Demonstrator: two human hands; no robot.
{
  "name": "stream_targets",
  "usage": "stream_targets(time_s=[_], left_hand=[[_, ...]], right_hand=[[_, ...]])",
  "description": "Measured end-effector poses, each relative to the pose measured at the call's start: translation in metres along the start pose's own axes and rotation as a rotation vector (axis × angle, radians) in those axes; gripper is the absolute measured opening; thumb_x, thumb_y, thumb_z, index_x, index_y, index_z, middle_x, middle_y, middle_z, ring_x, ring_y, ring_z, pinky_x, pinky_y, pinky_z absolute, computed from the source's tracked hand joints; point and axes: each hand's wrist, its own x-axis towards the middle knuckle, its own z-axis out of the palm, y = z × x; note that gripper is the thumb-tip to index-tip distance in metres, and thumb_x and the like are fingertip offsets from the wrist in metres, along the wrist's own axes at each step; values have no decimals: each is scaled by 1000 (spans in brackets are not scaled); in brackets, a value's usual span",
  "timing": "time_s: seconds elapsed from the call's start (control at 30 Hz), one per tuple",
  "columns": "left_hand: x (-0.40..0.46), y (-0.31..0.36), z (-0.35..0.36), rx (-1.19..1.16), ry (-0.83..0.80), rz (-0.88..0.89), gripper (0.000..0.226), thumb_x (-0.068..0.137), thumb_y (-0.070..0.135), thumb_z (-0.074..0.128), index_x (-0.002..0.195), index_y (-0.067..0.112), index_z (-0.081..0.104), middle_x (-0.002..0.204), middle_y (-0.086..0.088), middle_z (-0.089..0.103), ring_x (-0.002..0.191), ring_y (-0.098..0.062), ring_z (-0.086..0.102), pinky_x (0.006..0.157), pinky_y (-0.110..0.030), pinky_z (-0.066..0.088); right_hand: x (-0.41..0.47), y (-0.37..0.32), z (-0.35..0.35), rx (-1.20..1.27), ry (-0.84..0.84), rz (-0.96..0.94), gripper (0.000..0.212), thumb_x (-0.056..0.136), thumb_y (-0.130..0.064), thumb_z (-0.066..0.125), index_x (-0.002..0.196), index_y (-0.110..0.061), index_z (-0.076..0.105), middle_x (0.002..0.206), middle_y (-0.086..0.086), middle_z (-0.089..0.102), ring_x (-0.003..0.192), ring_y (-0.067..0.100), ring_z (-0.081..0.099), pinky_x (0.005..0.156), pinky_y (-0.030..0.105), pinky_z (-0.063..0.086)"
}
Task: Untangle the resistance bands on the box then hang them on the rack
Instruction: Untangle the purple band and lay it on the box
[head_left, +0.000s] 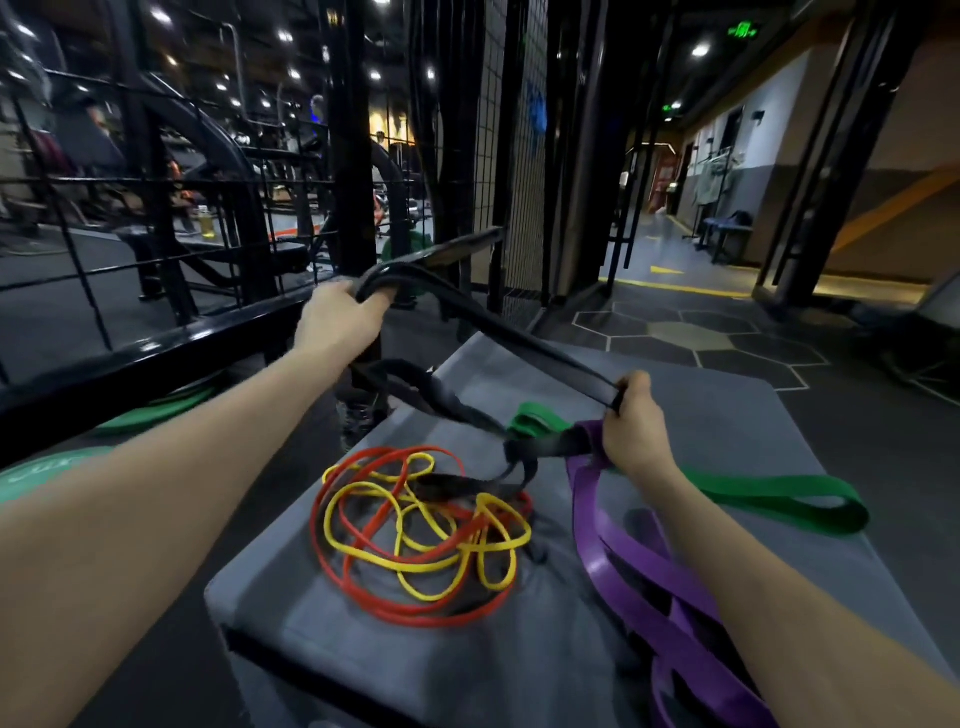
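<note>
Untangling step, well short of hanging. Your left hand (340, 322) has its grip curled round one end loop of the black resistance band (498, 332), raised above the far left corner of the grey padded box (291, 618). Your right hand (635, 423) pinches the same band further along, low over the box, near where the green band (769, 496) and purple band (639, 566) cross. The black strap runs taut between the two hands; its remaining length drops into a knot just beside the right hand and trails into the red band (363, 597) and yellow band (415, 566), which lie coiled together mid-box. Judgement: black is only part free. Next move likely calls for feeding the held loop back through the knot or lifting it clear, without dragging the thin bands along. The black wire-grid rack (171, 182) stands beyond the box to your left, within reach once the band comes loose.
</note>
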Motion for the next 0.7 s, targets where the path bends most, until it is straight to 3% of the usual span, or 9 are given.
stream_targets(time_s=[0.13, 0.27, 0.37, 0.47, 0.57, 0.63, 0.7], left_hand=[[-1, 19, -10, 448, 73, 248, 29, 88, 50, 51, 86, 22, 60, 66, 1, 57, 66, -24, 54, 59, -30, 39], [-5, 6, -13, 889, 3, 480, 37, 88, 54, 48, 98, 21, 60, 92, -7, 66, 87, -32, 63, 67, -35, 48], [-9, -5, -12, 1126, -90, 585, 44, 88, 59, 42, 107, 22, 55, 91, -3, 68, 84, -27, 66, 62, -32, 50], [-9, -7, -15, 1255, -43, 636, 49, 88, 62, 38, 107, 19, 52, 86, 2, 67, 80, -23, 66, 53, -28, 39], [-8, -7, -5, 1268, -9, 558, 51, 87, 65, 39, 101, 19, 53, 84, 1, 66, 78, -24, 65, 53, -27, 38], [-9, -9, 6, 1129, -81, 344, 58, 81, 74, 40, 93, 20, 56, 87, -3, 64, 81, -27, 63, 59, -29, 42], [-7, -18, 16, 888, -259, 77, 65, 74, 78, 46, 86, 15, 56, 88, -6, 61, 79, -25, 59, 62, -29, 42]], right_hand=[[5, 0, -11, 48, 48, 39, 15, 88, 7, 34, 94, -5, 29, 84, 13, 44, 76, 27, 41, 63, 33, 30], [6, 7, -16, 40, 51, 74, 13, 88, 7, 32, 92, -5, 29, 72, 6, 42, 67, 23, 40, 50, 34, 26], [5, 11, -22, 15, 60, 72, 15, 87, 7, 35, 91, -7, 29, 72, 5, 42, 65, 19, 40, 50, 33, 27], [4, 8, -24, 2, 65, 69, 14, 88, 5, 37, 90, -7, 29, 72, 4, 40, 64, 17, 38, 57, 33, 30], [6, 10, -28, -6, 54, 89, 13, 89, 4, 36, 90, -7, 30, 72, 4, 41, 69, 24, 43, 61, 38, 32], [6, 14, -27, -35, -16, 119, 10, 91, 4, 35, 90, -5, 30, 70, 4, 39, 74, 27, 44, 62, 36, 32], [2, 13, -21, -53, -123, 141, 9, 93, 1, 36, 87, -3, 30, 69, 3, 38, 78, 27, 43, 64, 32, 29]])
